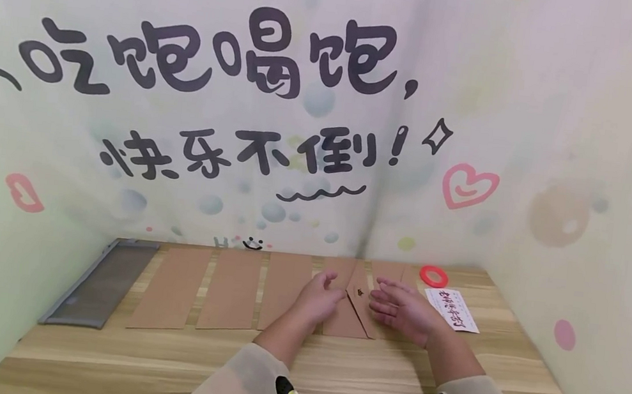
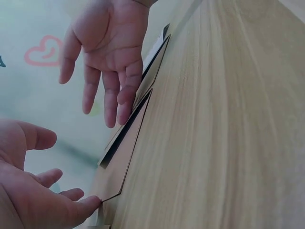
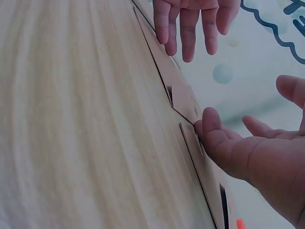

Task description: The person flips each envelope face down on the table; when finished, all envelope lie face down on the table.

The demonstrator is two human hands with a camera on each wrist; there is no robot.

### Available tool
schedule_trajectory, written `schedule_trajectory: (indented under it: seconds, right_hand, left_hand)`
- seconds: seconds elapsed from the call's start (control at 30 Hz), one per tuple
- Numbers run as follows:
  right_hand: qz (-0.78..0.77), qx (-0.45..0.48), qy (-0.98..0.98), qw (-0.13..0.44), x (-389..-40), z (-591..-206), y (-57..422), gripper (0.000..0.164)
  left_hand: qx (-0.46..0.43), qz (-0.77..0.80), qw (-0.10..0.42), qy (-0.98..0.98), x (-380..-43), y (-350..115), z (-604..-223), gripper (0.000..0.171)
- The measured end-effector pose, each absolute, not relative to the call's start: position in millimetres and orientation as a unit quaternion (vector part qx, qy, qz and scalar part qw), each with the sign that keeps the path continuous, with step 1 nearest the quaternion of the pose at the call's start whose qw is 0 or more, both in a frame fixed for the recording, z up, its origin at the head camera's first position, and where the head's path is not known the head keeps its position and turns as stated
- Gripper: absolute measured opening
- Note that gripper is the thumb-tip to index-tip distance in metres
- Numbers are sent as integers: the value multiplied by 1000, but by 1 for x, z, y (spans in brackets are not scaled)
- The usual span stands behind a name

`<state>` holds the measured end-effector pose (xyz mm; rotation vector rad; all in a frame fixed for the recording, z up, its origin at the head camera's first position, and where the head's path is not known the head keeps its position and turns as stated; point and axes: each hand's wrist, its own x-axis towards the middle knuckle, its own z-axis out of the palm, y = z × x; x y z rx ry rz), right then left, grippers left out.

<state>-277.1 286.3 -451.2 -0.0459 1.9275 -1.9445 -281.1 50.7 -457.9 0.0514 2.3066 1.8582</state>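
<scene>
Left hand and right hand are spread wide, fingers loose, neither holding anything. A brown sheet lies skewed on the bench between them, apparently overlapping its neighbour; fingertip contact cannot be confirmed. Step in hand, as judged: handling this sheet at the right end of the row; placing or lifting cannot be determined. Next move probably calls for light fingertip pressure at opposite edges.
</scene>
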Motion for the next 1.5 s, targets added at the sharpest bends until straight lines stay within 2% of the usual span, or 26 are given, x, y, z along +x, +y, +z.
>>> schedule_trajectory:
  seconds: [0.2,0.5,0.7,0.83,1.1,1.37,1.5]
  right_hand:
    - [-720,-12,669,184,-275,-448,288,68]
    - [-718,-60,674,160,-273,-443,286,67]
    - [-691,-89,700,154,-269,-442,275,67]
    - [-686,-111,700,164,-263,-443,267,67]
    - [-686,-123,697,171,-254,-439,255,68]
    - [-669,-122,706,198,-251,-435,252,72]
    - [-669,-114,704,208,-253,-437,253,71]
  left_hand:
    - [23,630,88,771,-281,51,-459,60]
    - [55,642,103,758,-277,55,-454,64]
    - [66,648,132,747,-274,56,-448,61]
    - [78,655,146,737,-275,56,-445,64]
    - [80,642,139,750,-275,56,-446,68]
    - [64,706,149,689,-272,60,-442,64]
    - [69,717,137,680,-272,60,-441,61]
